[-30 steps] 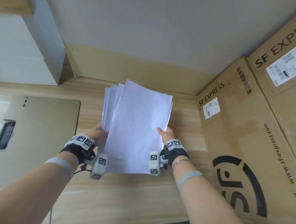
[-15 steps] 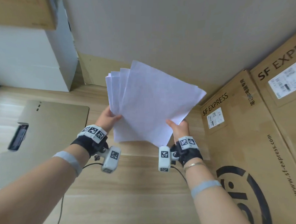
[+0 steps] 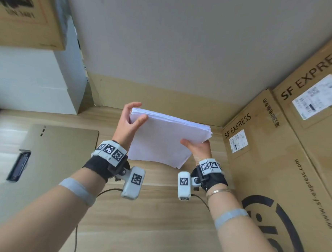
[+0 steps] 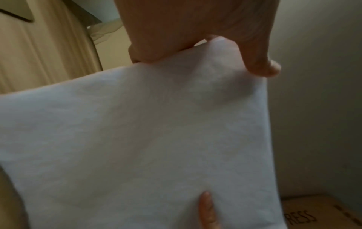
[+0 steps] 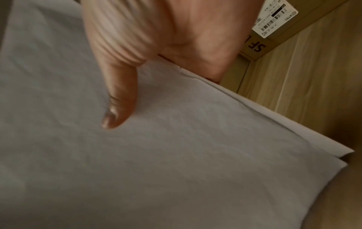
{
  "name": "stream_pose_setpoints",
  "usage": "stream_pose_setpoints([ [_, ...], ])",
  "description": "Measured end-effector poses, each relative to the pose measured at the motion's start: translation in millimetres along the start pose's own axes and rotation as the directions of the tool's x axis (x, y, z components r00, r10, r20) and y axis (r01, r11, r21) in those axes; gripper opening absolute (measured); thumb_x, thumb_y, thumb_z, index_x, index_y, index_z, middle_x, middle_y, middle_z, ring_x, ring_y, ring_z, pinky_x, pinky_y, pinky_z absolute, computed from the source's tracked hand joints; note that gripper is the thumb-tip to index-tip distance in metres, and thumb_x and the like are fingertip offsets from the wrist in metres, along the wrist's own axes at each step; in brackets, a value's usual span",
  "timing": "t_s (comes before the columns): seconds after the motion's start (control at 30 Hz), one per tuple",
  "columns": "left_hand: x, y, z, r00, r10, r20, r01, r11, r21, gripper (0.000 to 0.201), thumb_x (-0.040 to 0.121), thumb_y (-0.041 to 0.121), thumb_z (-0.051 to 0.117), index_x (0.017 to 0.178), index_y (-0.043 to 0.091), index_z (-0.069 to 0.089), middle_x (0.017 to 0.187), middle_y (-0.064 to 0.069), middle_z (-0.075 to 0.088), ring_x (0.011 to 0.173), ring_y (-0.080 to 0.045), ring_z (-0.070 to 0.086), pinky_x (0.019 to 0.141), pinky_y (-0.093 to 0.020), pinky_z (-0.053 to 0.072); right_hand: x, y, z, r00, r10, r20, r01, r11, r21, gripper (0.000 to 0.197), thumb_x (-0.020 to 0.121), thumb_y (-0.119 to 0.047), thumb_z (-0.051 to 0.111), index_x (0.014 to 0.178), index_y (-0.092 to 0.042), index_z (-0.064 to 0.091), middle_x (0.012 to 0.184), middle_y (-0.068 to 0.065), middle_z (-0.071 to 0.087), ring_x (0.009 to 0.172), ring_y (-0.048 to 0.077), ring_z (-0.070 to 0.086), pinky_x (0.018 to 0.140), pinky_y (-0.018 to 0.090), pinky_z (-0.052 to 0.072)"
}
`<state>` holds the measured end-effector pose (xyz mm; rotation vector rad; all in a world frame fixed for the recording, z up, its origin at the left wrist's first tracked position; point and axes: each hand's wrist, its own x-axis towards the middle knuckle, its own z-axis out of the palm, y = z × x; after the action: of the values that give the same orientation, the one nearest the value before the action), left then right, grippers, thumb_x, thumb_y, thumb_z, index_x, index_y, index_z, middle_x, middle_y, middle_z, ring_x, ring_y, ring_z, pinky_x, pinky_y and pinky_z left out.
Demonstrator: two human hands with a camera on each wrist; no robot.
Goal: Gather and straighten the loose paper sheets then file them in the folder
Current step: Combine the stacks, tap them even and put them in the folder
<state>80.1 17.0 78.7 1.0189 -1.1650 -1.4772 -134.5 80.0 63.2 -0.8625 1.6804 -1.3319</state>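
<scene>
Your left hand [image 3: 130, 122] pinches the paper stack [image 3: 161, 139] at its 10 o'clock corner, and your right hand [image 3: 198, 148] grips its 3 o'clock edge (thumb on top); the stack hangs above the table [image 3: 139, 219], folder [image 3: 53, 155] at 9 o'clock.

White paper sheets [image 3: 161, 140]; tan folder [image 3: 53, 159]; brown boxes [image 3: 273, 148], black print; pale woodgrain table [image 3: 139, 228].
</scene>
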Motion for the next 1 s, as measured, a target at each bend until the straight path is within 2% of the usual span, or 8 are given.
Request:
stream_pose_setpoints([
  [0.1,5,11,9,0.993,0.03,-0.111,-0.035,0.999,-0.037,0.023,0.069,0.052,0.056,0.082,0.033,0.058,0.089,0.007,0.052,0.087,-0.016,0.046,0.081,-0.029,0.035,0,-4,0,0.998,-0.062,0.011,0.061,0.997,0.048,0.058,0.066,0.003,0.078,0.12,-0.008,0.057,0.093,-0.006,0.064,0.072,-0.011,0.064,0.07,0.012,0.053],
  [0.2,11,13,18,0.98,-0.005,-0.201,0.005,1.0,-0.003,0.012,0.075,0.034,0.055,0.064,0.029,0.052,0.072,0.003,0.049,0.076,-0.019,0.043,0.07,-0.031,0.033,-2,-13,2,0.996,-0.088,-0.008,0.088,0.995,0.052,0.062,0.047,-0.045,0.087,0.104,-0.041,0.062,0.112,0.006,0.065,0.102,0.016,0.063,0.091,0.037,0.052],
  [0.27,13,12,20,0.978,-0.001,-0.209,0.001,1.0,0.0,0.012,0.076,0.03,0.052,0.064,0.028,0.049,0.069,0.005,0.045,0.073,-0.018,0.04,0.066,-0.03,0.031,-1,-14,2,0.996,-0.088,0.003,0.088,0.996,0.029,0.053,0.051,-0.049,0.085,0.1,-0.043,0.064,0.12,0.012,0.063,0.114,0.031,0.056,0.098,0.048,0.047],
  [0.43,12,-6,5,0.999,0.036,-0.008,-0.035,0.997,0.071,0.034,0.071,0.029,0.068,0.095,0.041,0.047,0.094,0.015,0.05,0.084,-0.001,0.047,0.077,-0.017,0.041,-3,-10,0,0.999,0.016,0.036,-0.015,0.999,-0.044,0.03,0.07,0.0,0.077,0.076,-0.025,0.061,0.082,-0.007,0.064,0.079,0.011,0.062,0.078,0.032,0.05],
  [0.53,10,-22,-11,0.994,-0.097,0.054,0.091,0.99,0.103,0.045,0.064,0.008,0.078,0.095,0.032,0.055,0.094,0.008,0.065,0.086,-0.012,0.061,0.079,-0.028,0.05,-9,-12,1,1.0,-0.025,0.013,0.025,1.0,0.005,0.036,0.058,-0.023,0.087,0.086,-0.022,0.063,0.086,-0.007,0.067,0.075,0.002,0.065,0.084,0.033,0.054],
  [0.63,10,-32,-18,0.978,-0.195,0.075,0.177,0.965,0.195,0.035,0.074,-0.003,0.071,0.087,0.027,0.061,0.073,0.018,0.073,0.086,-0.017,0.062,0.079,-0.029,0.052,-8,-18,2,0.986,-0.151,-0.07,0.157,0.982,0.103,0.061,0.048,-0.064,0.079,0.101,-0.039,0.061,0.102,-0.004,0.068,0.103,0.021,0.061,0.094,0.039,0.047],
  [0.87,14,-33,-17,0.956,-0.257,0.141,0.21,0.936,0.281,0.026,0.076,0.001,0.071,0.08,0.027,0.066,0.069,0.016,0.073,0.084,-0.016,0.062,0.092,-0.038,0.048,2,-34,8,0.931,-0.307,-0.2,0.327,0.942,0.077,0.012,0.075,-0.032,0.058,0.087,-0.03,0.055,0.08,-0.001,0.058,0.072,0.004,0.054,0.074,0.024,0.04],
  [1.0,14,-39,-17,0.956,-0.252,0.153,0.203,0.939,0.278,0.038,0.076,0.005,0.071,0.07,0.042,0.074,0.07,0.025,0.072,0.082,-0.008,0.064,0.091,-0.035,0.05,8,-23,-1,0.96,-0.274,-0.053,0.279,0.946,0.163,0.05,0.063,-0.058,0.072,0.107,-0.045,0.052,0.096,-0.001,0.062,0.097,0.016,0.056,0.089,0.028,0.042],
])
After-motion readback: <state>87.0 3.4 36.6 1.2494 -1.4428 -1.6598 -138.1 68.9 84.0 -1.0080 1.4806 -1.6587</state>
